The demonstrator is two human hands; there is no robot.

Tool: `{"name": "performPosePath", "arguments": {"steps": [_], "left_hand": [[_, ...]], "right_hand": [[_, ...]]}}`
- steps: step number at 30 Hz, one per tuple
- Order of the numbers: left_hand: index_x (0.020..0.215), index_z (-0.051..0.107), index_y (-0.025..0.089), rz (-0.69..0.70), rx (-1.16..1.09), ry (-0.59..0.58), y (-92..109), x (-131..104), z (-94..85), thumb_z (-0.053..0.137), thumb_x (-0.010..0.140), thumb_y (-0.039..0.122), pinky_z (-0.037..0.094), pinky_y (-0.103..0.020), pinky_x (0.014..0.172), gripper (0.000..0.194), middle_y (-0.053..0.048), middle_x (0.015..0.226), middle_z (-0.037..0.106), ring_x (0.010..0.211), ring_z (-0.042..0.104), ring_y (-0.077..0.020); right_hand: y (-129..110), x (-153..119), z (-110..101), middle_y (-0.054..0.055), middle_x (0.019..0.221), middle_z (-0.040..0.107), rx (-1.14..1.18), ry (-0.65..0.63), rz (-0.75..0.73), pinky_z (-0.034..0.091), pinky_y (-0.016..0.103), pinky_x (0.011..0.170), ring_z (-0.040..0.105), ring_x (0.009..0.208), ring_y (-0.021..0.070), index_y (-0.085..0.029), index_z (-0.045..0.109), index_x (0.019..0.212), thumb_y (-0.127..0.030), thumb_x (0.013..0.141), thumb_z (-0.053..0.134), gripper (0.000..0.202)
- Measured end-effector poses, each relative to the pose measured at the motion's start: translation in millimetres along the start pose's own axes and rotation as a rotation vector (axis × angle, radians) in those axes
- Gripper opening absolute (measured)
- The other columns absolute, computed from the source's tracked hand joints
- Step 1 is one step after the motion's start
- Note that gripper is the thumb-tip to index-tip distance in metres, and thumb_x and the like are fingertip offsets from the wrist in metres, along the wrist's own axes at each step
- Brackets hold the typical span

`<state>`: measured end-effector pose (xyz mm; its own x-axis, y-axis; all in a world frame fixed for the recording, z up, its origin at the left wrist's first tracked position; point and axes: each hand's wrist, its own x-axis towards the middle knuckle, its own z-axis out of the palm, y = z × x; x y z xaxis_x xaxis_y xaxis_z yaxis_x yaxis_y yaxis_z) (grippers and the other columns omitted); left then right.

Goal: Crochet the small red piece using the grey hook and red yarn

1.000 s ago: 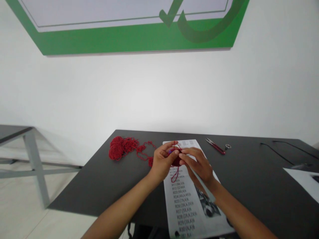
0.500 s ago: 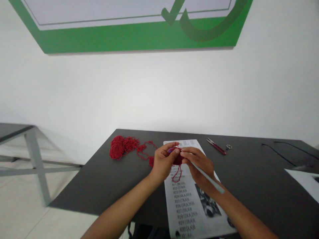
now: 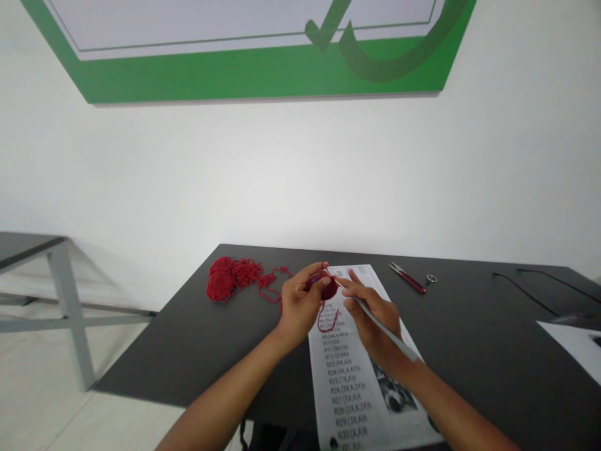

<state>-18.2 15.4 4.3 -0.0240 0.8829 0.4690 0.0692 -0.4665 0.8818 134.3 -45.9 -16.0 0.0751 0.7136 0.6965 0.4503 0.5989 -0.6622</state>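
Observation:
My left hand pinches a small dark red crochet piece, with a strand of yarn running up over its raised index finger. Something purple shows between its fingers, too small to name. In my right hand is a crochet hook with a grey handle, its thin tip touching the top of the crochet piece. A loose red yarn tail hangs in a loop below the piece. Under both hands lies a printed pattern sheet with rows of text and a dark picture.
A ball of red yarn with loose tangled strands rests at the table's back left. Thread snips with a small metal ring lie behind my right hand. Eyeglasses and a white paper are at the right.
My hands have drawn slightly apart, the left shifting a little left. The hook's tip has pulled away to the right, showing more of its shaft, and the yarn tail has swung left.

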Motion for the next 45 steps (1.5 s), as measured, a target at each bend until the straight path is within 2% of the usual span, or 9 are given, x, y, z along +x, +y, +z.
{"name": "performPosePath", "arguments": {"steps": [6,12,16,19,23,28,34,41,45], "left_hand": [[0.098,0.081,0.019,-0.072,-0.085,0.003,-4.2,1.0,3.1,0.074,0.076,0.021,0.059,-0.036,0.089,0.024,-0.007,0.101,0.081,0.093,0.075,-0.0231],[0.096,0.080,0.015,-0.183,-0.254,-0.017,-9.0,2.0,5.9,0.078,0.074,0.026,0.059,-0.028,0.076,0.025,-0.007,0.091,0.080,0.079,0.073,-0.0178],[0.095,0.080,0.015,-0.202,-0.292,-0.029,-8.6,2.7,5.9,0.079,0.074,0.029,0.059,-0.029,0.073,0.026,-0.008,0.088,0.080,0.075,0.072,-0.0177],[0.093,0.081,0.017,-0.087,-0.167,-0.020,-5.4,1.9,4.1,0.078,0.072,0.024,0.059,-0.033,0.081,0.022,-0.008,0.092,0.081,0.084,0.074,-0.0210],[0.096,0.081,0.019,0.008,-0.053,-0.058,-0.8,-5.9,4.0,0.075,0.077,0.023,0.060,-0.032,0.079,0.021,-0.006,0.092,0.081,0.083,0.075,-0.0213],[0.108,0.076,0.019,0.054,-0.044,-0.109,-1.4,-17.8,8.0,0.074,0.081,0.023,0.059,-0.028,0.073,0.028,-0.004,0.088,0.081,0.077,0.074,-0.0184],[0.112,0.077,0.021,0.126,0.035,-0.126,-2.3,-21.5,7.6,0.073,0.083,0.023,0.061,-0.029,0.083,0.029,-0.006,0.101,0.081,0.088,0.076,-0.0198],[0.115,0.076,0.016,-0.239,-0.387,-0.176,-1.8,-25.2,20.1,0.081,0.078,0.040,0.065,-0.032,0.071,0.044,-0.010,0.099,0.080,0.081,0.076,-0.0217],[0.106,0.079,0.014,-0.326,-0.479,-0.192,-6.3,-18.4,17.9,0.085,0.073,0.046,0.061,-0.030,0.071,0.046,-0.009,0.091,0.079,0.075,0.073,-0.0180]], "right_hand": [[3.4,1.0,0.5,0.004,0.123,0.078,0.064,0.022,0.073,0.056,0.053,0.107,0.056,0.138,0.0299,-0.030,0.068,0.108,-0.042,0.101,0.054,0.020],[5.1,1.8,-0.6,0.005,0.128,0.075,-0.067,-0.067,-0.174,0.053,0.051,0.111,0.057,0.138,0.0283,-0.028,0.069,0.106,-0.034,0.101,0.056,0.016],[4.2,3.1,-1.1,0.009,0.123,0.077,0.168,0.005,0.090,0.054,0.053,0.107,0.058,0.137,0.0301,-0.026,0.069,0.107,-0.043,0.100,0.056,0.022],[8.7,11.8,-0.5,0.009,0.111,0.081,0.488,0.022,0.225,0.059,0.052,0.100,0.074,0.114,0.0287,-0.024,0.068,0.096,-0.044,0.100,0.056,0.023],[19.1,20.0,3.7,0.005,0.101,0.082,0.689,-0.011,0.188,0.063,0.049,0.092,0.079,0.095,0.0251,-0.025,0.068,0.090,-0.046,0.100,0.056,0.026],[19.8,15.9,5.1,0.005,0.096,0.079,0.504,0.077,0.140,0.064,0.039,0.082,0.076,0.091,0.0216,-0.025,0.073,0.092,-0.045,0.099,0.059,0.025],[8.9,12.2,-0.3,0.005,0.104,0.076,0.147,0.081,-0.016,0.063,0.038,0.086,0.074,0.098,0.0218,-0.028,0.076,0.098,-0.035,0.099,0.061,0.017],[20.7,3.4,-1.9,0.008,0.110,0.072,-0.349,0.081,-0.420,0.062,0.041,0.089,0.071,0.103,0.0238,-0.030,0.070,0.122,-0.016,0.094,0.066,0.032],[12.7,6.8,-3.4,0.006,0.107,0.073,-0.224,0.087,-0.333,0.062,0.035,0.085,0.072,0.097,0.0208,-0.028,0.072,0.115,-0.021,0.097,0.061,0.022]]}}
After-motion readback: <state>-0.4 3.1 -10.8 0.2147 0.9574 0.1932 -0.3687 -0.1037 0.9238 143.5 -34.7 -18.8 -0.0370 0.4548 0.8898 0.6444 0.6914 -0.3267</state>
